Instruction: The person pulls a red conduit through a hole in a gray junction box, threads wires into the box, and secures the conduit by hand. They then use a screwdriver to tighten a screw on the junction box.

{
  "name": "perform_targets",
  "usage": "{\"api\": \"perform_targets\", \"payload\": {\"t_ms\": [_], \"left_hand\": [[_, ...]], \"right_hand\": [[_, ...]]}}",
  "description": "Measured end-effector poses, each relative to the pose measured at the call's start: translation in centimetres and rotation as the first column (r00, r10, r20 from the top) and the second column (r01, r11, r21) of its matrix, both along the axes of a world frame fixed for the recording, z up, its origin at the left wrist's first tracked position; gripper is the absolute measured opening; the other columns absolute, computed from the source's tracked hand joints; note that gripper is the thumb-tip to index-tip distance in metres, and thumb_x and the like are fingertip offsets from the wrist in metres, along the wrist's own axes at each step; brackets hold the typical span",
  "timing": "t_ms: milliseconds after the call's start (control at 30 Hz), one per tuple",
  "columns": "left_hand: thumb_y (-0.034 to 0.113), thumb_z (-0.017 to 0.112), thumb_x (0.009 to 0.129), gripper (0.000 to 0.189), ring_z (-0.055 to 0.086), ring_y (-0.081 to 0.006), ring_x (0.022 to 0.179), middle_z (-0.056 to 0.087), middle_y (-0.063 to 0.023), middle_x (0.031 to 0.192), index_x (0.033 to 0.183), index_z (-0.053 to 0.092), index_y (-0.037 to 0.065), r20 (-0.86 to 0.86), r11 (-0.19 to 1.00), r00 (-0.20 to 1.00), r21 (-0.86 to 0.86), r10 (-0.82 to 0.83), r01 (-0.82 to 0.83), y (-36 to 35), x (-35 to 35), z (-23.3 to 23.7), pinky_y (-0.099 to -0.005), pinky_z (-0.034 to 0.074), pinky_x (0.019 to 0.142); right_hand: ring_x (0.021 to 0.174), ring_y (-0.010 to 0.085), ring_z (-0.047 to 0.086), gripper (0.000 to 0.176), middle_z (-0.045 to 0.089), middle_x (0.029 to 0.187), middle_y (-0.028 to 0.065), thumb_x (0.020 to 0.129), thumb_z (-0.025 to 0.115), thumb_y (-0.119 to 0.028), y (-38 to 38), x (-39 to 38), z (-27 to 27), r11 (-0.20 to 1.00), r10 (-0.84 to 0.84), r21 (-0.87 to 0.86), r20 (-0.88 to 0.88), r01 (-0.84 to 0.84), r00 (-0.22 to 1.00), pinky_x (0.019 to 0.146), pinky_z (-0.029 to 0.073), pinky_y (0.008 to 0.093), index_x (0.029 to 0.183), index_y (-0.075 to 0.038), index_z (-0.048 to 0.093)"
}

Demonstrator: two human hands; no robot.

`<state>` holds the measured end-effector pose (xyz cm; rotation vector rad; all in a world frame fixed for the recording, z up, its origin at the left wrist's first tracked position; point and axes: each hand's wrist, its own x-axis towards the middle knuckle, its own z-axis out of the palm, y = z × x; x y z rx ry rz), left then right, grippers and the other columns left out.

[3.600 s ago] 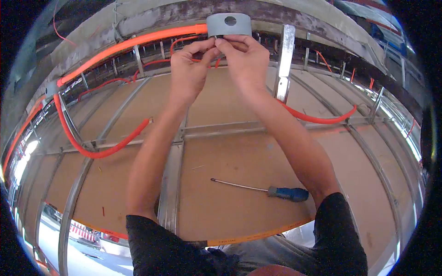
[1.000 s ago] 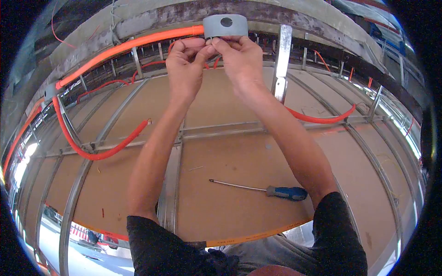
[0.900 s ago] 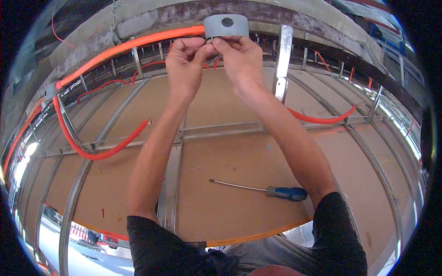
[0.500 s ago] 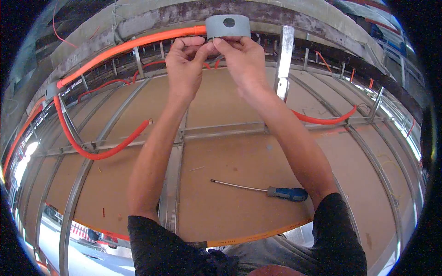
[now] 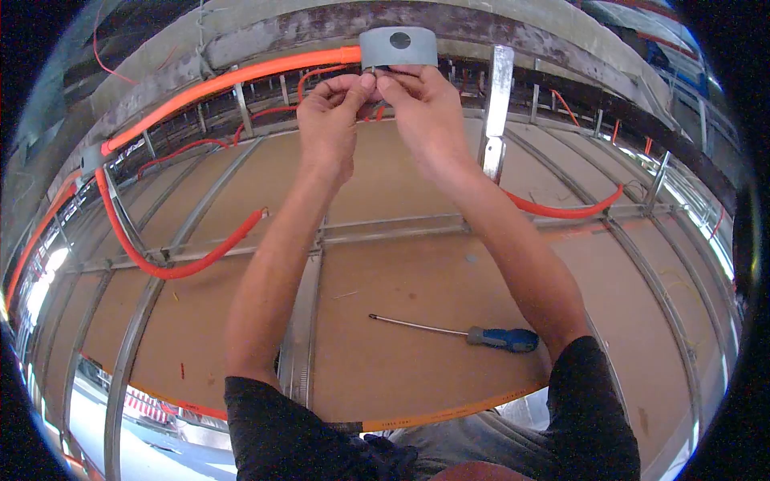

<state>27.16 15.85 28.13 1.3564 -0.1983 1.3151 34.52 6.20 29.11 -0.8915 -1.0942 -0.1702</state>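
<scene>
A grey round junction box [image 5: 399,50] with a dark hole in its side is fixed overhead, and an orange conduit [image 5: 241,76] enters it from the left. Just under the box's lower edge, my left hand [image 5: 333,108] pinches something too small to make out. My right hand [image 5: 413,100] is beside it, thumb and forefinger closed at the same spot. The fingertips of both hands nearly meet. Between my forearms, a screwdriver [image 5: 501,338] with a blue and grey handle lies on the brown board [image 5: 401,280].
A bright metal strip [image 5: 498,96] hangs right of my hands. Red flexible conduits [image 5: 168,272] curve at left and right. Metal channels [image 5: 393,228] cross the board. A smaller grey box [image 5: 91,160] sits at the far left, below a dark beam [image 5: 297,30].
My left fingers have curled in more and shifted slightly right. The right hand has moved a little, staying under the box. A red conduit behind the left hand shows more.
</scene>
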Motion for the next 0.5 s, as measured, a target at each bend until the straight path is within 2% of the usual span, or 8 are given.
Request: {"api": "perform_targets", "payload": {"t_ms": [67,133,367,433,500], "left_hand": [[0.017,0.074,0.086,0.025,0.065,-0.0131,0.082,0.068,-0.0081,0.091,0.1,0.062,0.0,-0.03,0.999,0.999,-0.033,-0.037,0.036,-0.5,-0.2,0.0,-0.0253,0.05,0.07],[0.02,0.066,0.091,0.02,0.063,-0.0156,0.082,0.068,-0.0048,0.094,0.103,0.065,0.004,-0.098,0.997,0.995,-0.082,0.008,-0.016,-0.8,-0.4,0.1,-0.0305,0.05,0.077],[0.02,0.065,0.092,0.02,0.062,-0.0152,0.086,0.067,-0.004,0.096,0.104,0.064,0.004,-0.112,0.997,0.993,-0.079,-0.026,0.017,-0.5,-0.3,0.0,-0.0306,0.049,0.08],[0.021,0.072,0.087,0.024,0.062,-0.0117,0.081,0.068,-0.0046,0.09,0.101,0.065,0.002,-0.058,0.99,0.995,-0.118,-0.08,0.073,-0.5,-0.1,0.0,-0.0258,0.049,0.07],[0.021,0.071,0.088,0.024,0.062,-0.0117,0.081,0.068,-0.0045,0.09,0.102,0.065,0.002,-0.057,0.989,0.995,-0.128,-0.08,0.073,-0.8,-0.1,0.0,-0.0259,0.049,0.07]], "right_hand": [[0.092,0.0228,0.069,0.031,0.07,0.099,0.0188,0.087,0.065,-0.012,-0.1,0.2,0.0,0.999,0.033,-0.01,0.0,-0.033,0.999,0.081,0.053,0.0329,0.11,0.008,0.058],[0.095,0.0243,0.069,0.031,0.07,0.101,0.0186,0.087,0.065,-0.011,0.3,0.8,-0.2,0.999,-0.014,-0.043,0.051,0.016,0.999,0.084,0.053,0.0335,0.111,0.007,0.058],[0.101,0.0269,0.068,0.033,0.07,0.106,0.0168,0.086,0.064,-0.012,0.2,1.2,-0.8,0.993,-0.104,-0.036,0.169,0.111,0.98,0.09,0.05,0.0349,0.112,0.006,0.055],[0.102,0.0274,0.067,0.034,0.07,0.107,0.0161,0.085,0.065,-0.012,-0.1,1.2,-0.7,0.986,-0.149,-0.037,0.252,0.163,0.956,0.091,0.05,0.0352,0.112,0.006,0.055],[0.103,0.0276,0.067,0.034,0.07,0.107,0.0158,0.085,0.066,-0.012,-0.2,1.1,-0.8,0.986,-0.151,-0.031,0.257,0.164,0.954,0.091,0.05,0.0356,0.113,0.005,0.055]]}}
